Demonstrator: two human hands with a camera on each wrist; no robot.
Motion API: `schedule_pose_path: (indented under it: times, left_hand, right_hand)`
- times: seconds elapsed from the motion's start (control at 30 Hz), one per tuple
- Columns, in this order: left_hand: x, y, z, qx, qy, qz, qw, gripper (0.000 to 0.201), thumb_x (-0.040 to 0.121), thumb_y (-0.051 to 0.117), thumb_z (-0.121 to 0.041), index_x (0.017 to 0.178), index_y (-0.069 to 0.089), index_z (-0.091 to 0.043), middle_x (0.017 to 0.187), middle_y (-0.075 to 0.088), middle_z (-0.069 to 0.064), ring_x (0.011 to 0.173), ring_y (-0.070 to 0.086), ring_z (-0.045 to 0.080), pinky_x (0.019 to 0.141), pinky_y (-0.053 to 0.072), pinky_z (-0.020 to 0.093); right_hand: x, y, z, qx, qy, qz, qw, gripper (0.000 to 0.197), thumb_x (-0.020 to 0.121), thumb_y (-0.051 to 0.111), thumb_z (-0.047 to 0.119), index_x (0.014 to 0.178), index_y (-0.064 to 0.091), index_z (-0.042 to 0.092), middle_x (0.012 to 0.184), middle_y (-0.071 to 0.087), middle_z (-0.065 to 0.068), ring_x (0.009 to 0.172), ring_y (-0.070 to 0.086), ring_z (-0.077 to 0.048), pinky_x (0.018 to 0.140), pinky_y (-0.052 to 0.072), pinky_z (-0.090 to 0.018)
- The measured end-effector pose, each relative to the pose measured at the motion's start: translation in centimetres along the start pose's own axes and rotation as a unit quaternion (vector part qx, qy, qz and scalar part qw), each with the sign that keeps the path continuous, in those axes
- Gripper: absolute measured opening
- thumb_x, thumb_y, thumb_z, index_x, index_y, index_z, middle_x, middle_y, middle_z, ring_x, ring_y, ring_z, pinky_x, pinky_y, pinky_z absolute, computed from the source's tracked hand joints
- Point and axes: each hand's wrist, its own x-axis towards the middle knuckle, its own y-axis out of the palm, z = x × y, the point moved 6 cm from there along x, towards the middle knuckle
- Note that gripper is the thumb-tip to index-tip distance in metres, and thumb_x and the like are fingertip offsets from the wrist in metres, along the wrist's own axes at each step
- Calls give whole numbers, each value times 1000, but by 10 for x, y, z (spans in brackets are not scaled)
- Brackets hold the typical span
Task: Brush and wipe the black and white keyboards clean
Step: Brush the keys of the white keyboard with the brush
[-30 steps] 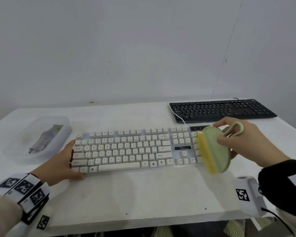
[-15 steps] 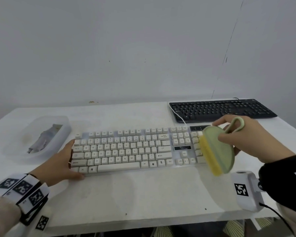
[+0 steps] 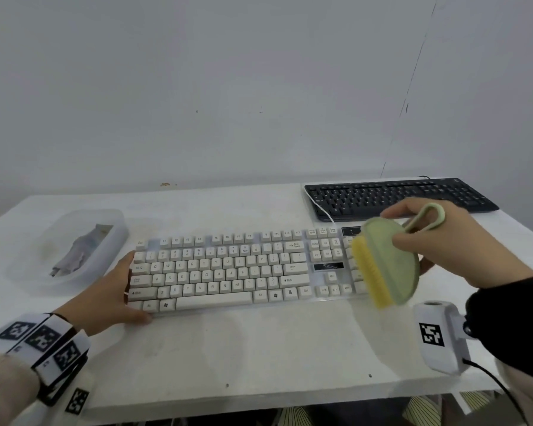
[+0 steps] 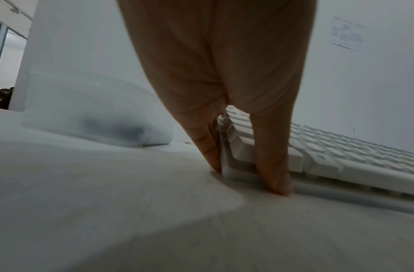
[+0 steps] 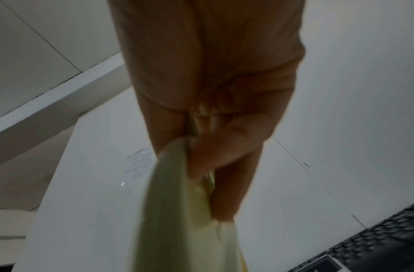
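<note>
Step in hand, as I read it: brushing the white keyboard [image 3: 228,269], starting at its R end. The right hand [image 3: 462,244] has fingers and thumb curled round the round green brush [image 3: 391,262], yellow bristles [image 3: 368,269] turned left toward the numpad, disc tilted on edge, loop handle up by the knuckles. The brush is blurred, so whether the bristles touch the keys I can't tell.

To do it well: tip the bristle face down onto the keys, sweep along the rows, and work crumbs toward 1 edge rather than deeper in.

The left hand [image 3: 105,296] braces the keyboard's L end: fingers straight and pressed together against the side, thumb along the front edge, per the left wrist view [image 4: 212,147].

White keyboard: mid-table, near the front edge, long axis L-R, keys facing up. Black keyboard [image 3: 397,198]: back R corner, same axis, untouched as far as I can judge.
</note>
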Motion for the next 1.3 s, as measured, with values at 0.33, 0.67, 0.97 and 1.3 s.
schedule_pose_path:
  times: [0.33,0.67,0.97,1.3]
  left_hand:
    - [-2,2,-6,-6,8,-1,1000,105,55,87,3,138,30,-25,120,59,-10,99,62,-5,75,54,16]
    - [-1,2,-4,-1,2,-1,1000,106,55,87,3,138,28,-29,120,58,-13,99,60,-8,75,52,15]
    - [0,2,-3,1,3,-1,1000,107,54,88,1,139,29,-26,119,59,-13,99,61,-7,76,52,13]
    - [0,1,-1,4,0,-1,1000,109,54,89,-1,142,28,-23,121,59,-12,100,61,-7,74,52,13]
  right_hand:
    - [10,24,-3,-13,-43,-57,997,31,83,58,9,101,65,33,86,66,1,72,63,-18,48,55,-23]
    - [-6,28,-12,20,30,71,997,35,80,65,2,103,65,28,83,65,-7,66,62,-18,47,55,-30]
    - [11,28,-4,5,-6,-7,1000,37,82,59,2,112,64,23,90,63,-1,69,62,-15,47,55,-23]
    - [11,24,-3,25,-9,-39,999,35,81,58,2,107,64,25,91,63,-4,70,61,-18,47,56,-26]
